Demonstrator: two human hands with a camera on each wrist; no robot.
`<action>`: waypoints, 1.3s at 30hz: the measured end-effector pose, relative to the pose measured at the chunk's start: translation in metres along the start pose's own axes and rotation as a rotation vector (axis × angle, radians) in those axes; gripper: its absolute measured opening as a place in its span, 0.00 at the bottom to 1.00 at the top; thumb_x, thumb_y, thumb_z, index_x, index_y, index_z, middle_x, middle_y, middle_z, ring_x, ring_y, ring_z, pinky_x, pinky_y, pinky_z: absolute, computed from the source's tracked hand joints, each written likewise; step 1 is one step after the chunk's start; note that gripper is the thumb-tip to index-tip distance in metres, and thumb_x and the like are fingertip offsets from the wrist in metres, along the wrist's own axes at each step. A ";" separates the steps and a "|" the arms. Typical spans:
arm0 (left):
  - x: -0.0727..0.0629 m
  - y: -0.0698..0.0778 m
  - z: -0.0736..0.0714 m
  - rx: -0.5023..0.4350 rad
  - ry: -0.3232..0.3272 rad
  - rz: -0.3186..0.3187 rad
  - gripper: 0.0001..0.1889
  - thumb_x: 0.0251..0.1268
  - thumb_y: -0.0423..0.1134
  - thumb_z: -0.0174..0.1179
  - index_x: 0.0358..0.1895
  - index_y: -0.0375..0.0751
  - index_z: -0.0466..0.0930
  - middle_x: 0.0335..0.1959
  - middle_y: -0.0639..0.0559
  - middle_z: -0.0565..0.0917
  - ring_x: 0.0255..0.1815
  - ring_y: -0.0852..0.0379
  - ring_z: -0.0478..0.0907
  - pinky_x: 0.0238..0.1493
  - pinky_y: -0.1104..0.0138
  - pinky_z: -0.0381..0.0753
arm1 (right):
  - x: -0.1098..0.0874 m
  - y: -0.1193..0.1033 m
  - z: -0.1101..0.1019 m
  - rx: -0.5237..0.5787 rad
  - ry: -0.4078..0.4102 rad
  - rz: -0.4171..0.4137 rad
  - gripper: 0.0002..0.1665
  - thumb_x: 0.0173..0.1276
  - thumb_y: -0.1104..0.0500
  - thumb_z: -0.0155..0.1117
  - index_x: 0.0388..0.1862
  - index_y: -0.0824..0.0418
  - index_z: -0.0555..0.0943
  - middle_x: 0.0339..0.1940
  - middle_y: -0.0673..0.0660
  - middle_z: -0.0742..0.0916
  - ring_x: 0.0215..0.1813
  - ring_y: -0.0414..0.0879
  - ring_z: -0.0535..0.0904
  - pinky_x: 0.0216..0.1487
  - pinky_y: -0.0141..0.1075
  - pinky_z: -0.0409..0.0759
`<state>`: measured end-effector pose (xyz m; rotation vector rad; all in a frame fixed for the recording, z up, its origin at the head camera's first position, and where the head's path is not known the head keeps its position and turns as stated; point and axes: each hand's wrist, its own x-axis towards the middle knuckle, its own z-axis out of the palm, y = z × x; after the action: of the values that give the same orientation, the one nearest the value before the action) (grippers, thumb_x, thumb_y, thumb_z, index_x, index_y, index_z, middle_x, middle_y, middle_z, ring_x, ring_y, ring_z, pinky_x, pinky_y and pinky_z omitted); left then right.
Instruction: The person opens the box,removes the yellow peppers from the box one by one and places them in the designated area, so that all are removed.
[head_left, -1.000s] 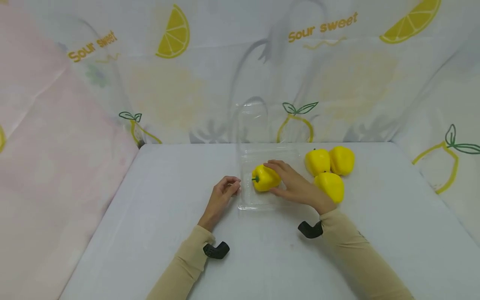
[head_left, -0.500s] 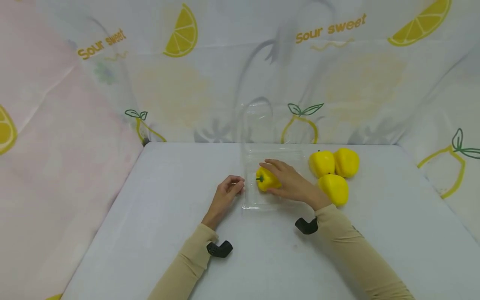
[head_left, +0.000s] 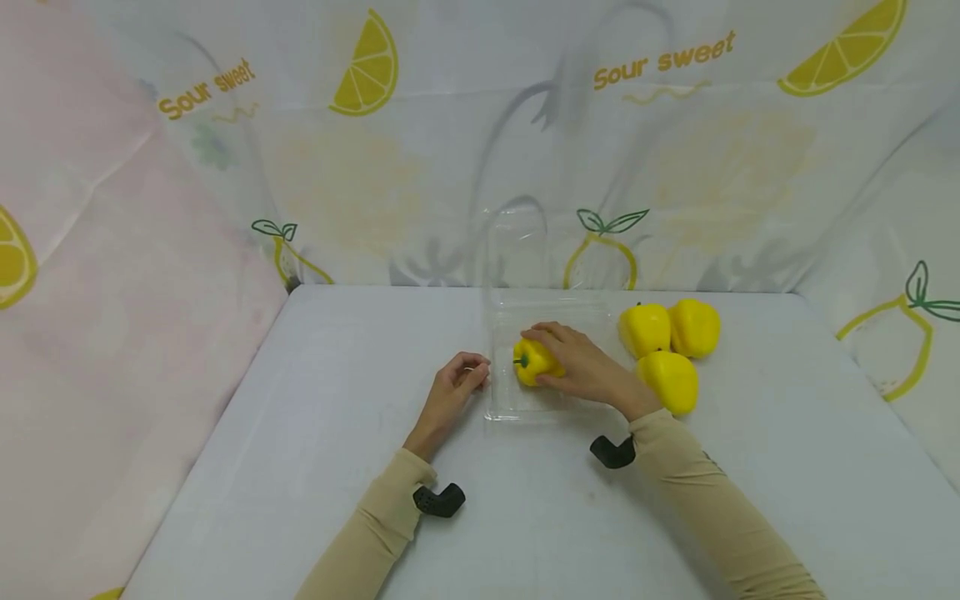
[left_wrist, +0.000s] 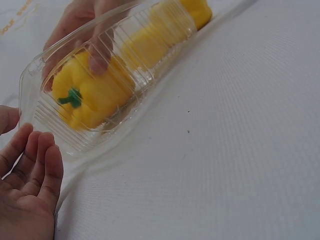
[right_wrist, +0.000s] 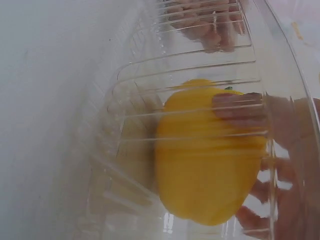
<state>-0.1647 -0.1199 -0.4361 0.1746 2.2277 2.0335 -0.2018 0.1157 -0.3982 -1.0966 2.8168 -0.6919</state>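
A clear plastic clamshell container [head_left: 517, 414] stands in the middle of the table with its lid [head_left: 517, 246] raised at the back. Inside it lies a yellow bell pepper [head_left: 528, 372], its green stem turned to the left. My right hand [head_left: 588, 367] reaches in from the right and grips this pepper, thumb on the near side and fingers over the far side. At the container's left wall, my left hand [head_left: 453, 387] pinches the rim between thumb and fingertips. In the right wrist view the pepper [right_wrist: 205, 155] shows through the ribbed clear wall.
Three more yellow bell peppers, one at the back left [head_left: 645, 329], one at the back right [head_left: 694, 327] and one in front [head_left: 670, 382], sit together just right of the container. Behind the table hangs a lemon-printed cloth [head_left: 420, 183].
The head view has shifted slightly, moving the whole scene a little to the right. My right hand still grips the pepper inside the container, and the left hand keeps its place at the rim.
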 end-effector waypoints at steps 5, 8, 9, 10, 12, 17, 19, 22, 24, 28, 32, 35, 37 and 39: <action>0.000 0.000 0.000 -0.001 0.003 0.003 0.12 0.69 0.35 0.53 0.49 0.30 0.75 0.40 0.28 0.77 0.37 0.52 0.75 0.43 0.67 0.78 | -0.001 0.000 -0.001 0.016 -0.012 0.017 0.37 0.62 0.54 0.67 0.68 0.56 0.65 0.67 0.61 0.70 0.65 0.58 0.68 0.66 0.56 0.66; 0.000 0.000 0.000 0.000 0.000 0.005 0.13 0.69 0.35 0.53 0.50 0.29 0.75 0.40 0.27 0.77 0.37 0.51 0.75 0.43 0.68 0.78 | -0.002 0.001 -0.001 0.017 -0.013 0.023 0.37 0.62 0.54 0.67 0.68 0.56 0.65 0.67 0.61 0.70 0.64 0.57 0.69 0.66 0.55 0.67; 0.000 0.000 0.001 0.001 -0.001 0.006 0.13 0.69 0.35 0.53 0.50 0.28 0.74 0.41 0.27 0.76 0.37 0.50 0.75 0.43 0.68 0.78 | -0.002 0.001 -0.001 0.019 -0.012 0.023 0.37 0.62 0.54 0.67 0.68 0.56 0.65 0.67 0.61 0.70 0.64 0.57 0.69 0.66 0.54 0.67; 0.000 0.000 0.000 0.002 -0.003 0.004 0.13 0.70 0.35 0.53 0.50 0.28 0.74 0.41 0.26 0.76 0.38 0.50 0.75 0.43 0.68 0.78 | -0.002 0.002 0.000 0.020 -0.009 0.022 0.37 0.62 0.54 0.67 0.68 0.56 0.66 0.67 0.61 0.70 0.64 0.57 0.69 0.66 0.54 0.68; 0.000 0.000 0.001 0.004 -0.002 0.003 0.13 0.70 0.36 0.53 0.50 0.29 0.74 0.41 0.27 0.76 0.38 0.50 0.75 0.43 0.68 0.78 | -0.003 0.002 0.000 0.022 -0.003 0.018 0.37 0.62 0.54 0.68 0.68 0.57 0.66 0.67 0.61 0.70 0.64 0.57 0.69 0.66 0.54 0.68; 0.000 -0.001 0.001 0.003 0.004 0.004 0.12 0.69 0.35 0.54 0.49 0.29 0.75 0.41 0.27 0.77 0.37 0.50 0.76 0.43 0.68 0.78 | -0.004 0.003 0.000 0.022 0.011 0.015 0.36 0.61 0.53 0.68 0.67 0.56 0.66 0.66 0.60 0.70 0.63 0.56 0.70 0.65 0.53 0.69; 0.000 -0.001 0.001 -0.001 0.003 0.006 0.12 0.69 0.35 0.54 0.49 0.30 0.75 0.41 0.27 0.77 0.37 0.50 0.76 0.43 0.68 0.78 | -0.004 0.003 -0.001 0.021 0.018 0.010 0.36 0.62 0.53 0.68 0.67 0.57 0.66 0.65 0.60 0.71 0.63 0.56 0.70 0.65 0.52 0.69; 0.001 -0.001 0.001 -0.004 0.000 0.008 0.12 0.69 0.35 0.54 0.49 0.29 0.75 0.41 0.27 0.76 0.37 0.51 0.76 0.43 0.68 0.78 | -0.004 0.003 -0.002 0.030 0.028 0.004 0.36 0.62 0.54 0.68 0.67 0.57 0.66 0.65 0.59 0.71 0.62 0.55 0.70 0.65 0.52 0.69; 0.001 -0.002 0.001 -0.004 0.000 0.006 0.13 0.69 0.36 0.54 0.49 0.30 0.75 0.41 0.27 0.76 0.37 0.52 0.76 0.43 0.69 0.78 | -0.005 0.003 -0.002 0.035 0.030 0.000 0.36 0.62 0.54 0.68 0.67 0.57 0.66 0.65 0.59 0.71 0.62 0.55 0.70 0.65 0.52 0.69; 0.000 -0.002 0.001 -0.011 0.009 0.000 0.13 0.69 0.35 0.54 0.49 0.29 0.75 0.40 0.28 0.77 0.36 0.54 0.76 0.42 0.69 0.78 | -0.005 0.002 -0.004 0.034 0.040 -0.012 0.36 0.61 0.54 0.68 0.67 0.57 0.66 0.64 0.59 0.71 0.62 0.55 0.70 0.65 0.52 0.69; 0.000 -0.003 0.001 -0.025 0.021 0.009 0.12 0.68 0.34 0.54 0.49 0.28 0.75 0.38 0.30 0.77 0.35 0.57 0.76 0.41 0.69 0.78 | -0.005 0.003 -0.005 0.027 0.068 -0.033 0.36 0.61 0.54 0.68 0.67 0.58 0.67 0.64 0.58 0.71 0.62 0.55 0.70 0.65 0.51 0.69; 0.001 -0.003 0.001 -0.030 0.016 0.010 0.12 0.69 0.34 0.54 0.49 0.28 0.75 0.38 0.31 0.77 0.35 0.57 0.76 0.41 0.69 0.77 | -0.006 0.003 -0.007 0.025 0.082 -0.033 0.36 0.61 0.54 0.68 0.67 0.57 0.67 0.64 0.58 0.71 0.62 0.54 0.70 0.65 0.50 0.69; 0.001 -0.003 0.002 -0.029 0.010 0.010 0.12 0.69 0.34 0.54 0.49 0.29 0.75 0.39 0.31 0.76 0.36 0.56 0.76 0.42 0.69 0.77 | -0.008 0.004 -0.008 0.028 0.084 -0.026 0.35 0.62 0.54 0.68 0.66 0.58 0.67 0.64 0.58 0.71 0.63 0.53 0.69 0.66 0.49 0.69; 0.000 -0.002 0.002 -0.020 0.006 0.007 0.12 0.69 0.35 0.54 0.49 0.29 0.75 0.39 0.30 0.76 0.37 0.55 0.76 0.42 0.69 0.77 | -0.009 0.005 -0.009 0.030 0.086 -0.024 0.35 0.62 0.54 0.67 0.66 0.58 0.67 0.63 0.57 0.71 0.63 0.53 0.69 0.66 0.48 0.69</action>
<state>-0.1649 -0.1185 -0.4386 0.1745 2.2127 2.0614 -0.1995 0.1284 -0.3929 -1.1242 2.8590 -0.7993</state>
